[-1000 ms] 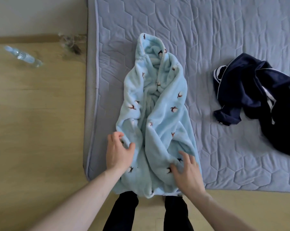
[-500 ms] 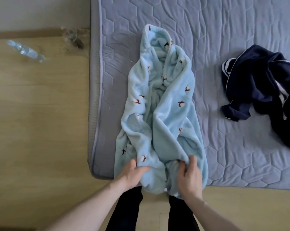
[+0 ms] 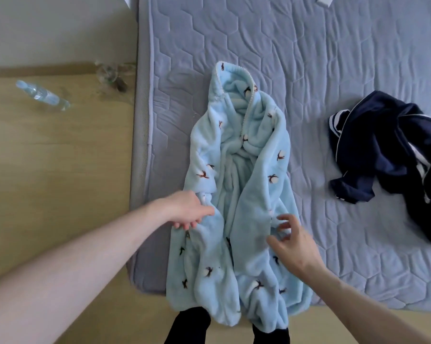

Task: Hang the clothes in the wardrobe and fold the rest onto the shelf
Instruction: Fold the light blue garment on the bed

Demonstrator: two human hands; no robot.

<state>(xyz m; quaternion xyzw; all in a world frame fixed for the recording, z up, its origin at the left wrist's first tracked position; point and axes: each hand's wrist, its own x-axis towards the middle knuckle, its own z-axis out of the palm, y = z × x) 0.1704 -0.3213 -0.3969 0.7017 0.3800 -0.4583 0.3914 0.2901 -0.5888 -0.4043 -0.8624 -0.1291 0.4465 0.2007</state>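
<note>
A light blue fleece robe (image 3: 236,194) with small brown-and-white motifs lies lengthwise on the grey quilted mattress (image 3: 308,70), both sides folded inward and its hem hanging over the near edge. My left hand (image 3: 188,211) lies at the robe's left edge about halfway up, thumb on the fleece and fingers loosely curled. Fingers spread and slightly bent, my right hand (image 3: 292,242) hovers over the right side of the robe and holds nothing. A crumpled navy garment with white piping (image 3: 393,155) lies on the mattress to the right.
A clear plastic water bottle (image 3: 42,95) lies on the wooden floor at the left. A small clump of clutter (image 3: 112,75) sits by the mattress's left edge. My dark-clad legs (image 3: 189,326) stand at the near edge, under the robe's hem.
Both hands have let go of the robe's hem and moved up along it, the left one to the left edge, the right one over the right side. The hem now hangs loose.
</note>
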